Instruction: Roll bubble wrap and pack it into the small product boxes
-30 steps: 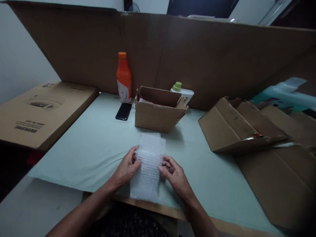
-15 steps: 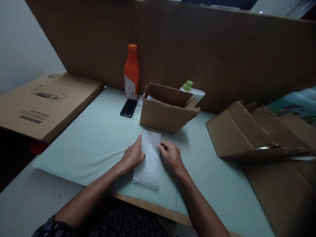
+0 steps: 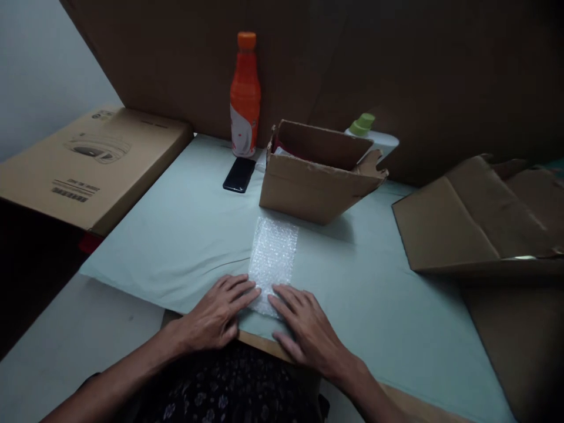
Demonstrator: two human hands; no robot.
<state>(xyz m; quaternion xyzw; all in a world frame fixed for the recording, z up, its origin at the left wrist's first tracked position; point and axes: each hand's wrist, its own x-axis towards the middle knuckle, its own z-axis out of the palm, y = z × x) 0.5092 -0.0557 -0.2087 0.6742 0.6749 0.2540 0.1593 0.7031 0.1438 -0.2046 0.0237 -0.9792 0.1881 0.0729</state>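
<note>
A flat bubble wrap pouch (image 3: 273, 249) lies lengthwise on the pale green cloth (image 3: 189, 223), near the table's front edge. My left hand (image 3: 222, 308) rests at its lower left corner, fingers stretched out and fingertips touching the wrap. At the lower right corner my right hand (image 3: 302, 323) has its fingers spread, the fingertips on the pouch and the thumb by the table edge. Neither hand grips anything. Whether something is inside the pouch cannot be made out.
Beyond the pouch stands an open cardboard box (image 3: 308, 188) with items inside. Behind are an orange bottle (image 3: 245, 100), a black phone (image 3: 239, 175) and a white bottle with a green cap (image 3: 363, 124). A flat carton (image 3: 101, 164) lies left; opened cardboard boxes (image 3: 445, 229) sit right.
Both hands have moved from the pouch's upper sides down to its near end, and their fingers have spread out. The camera view has tilted downward a little.
</note>
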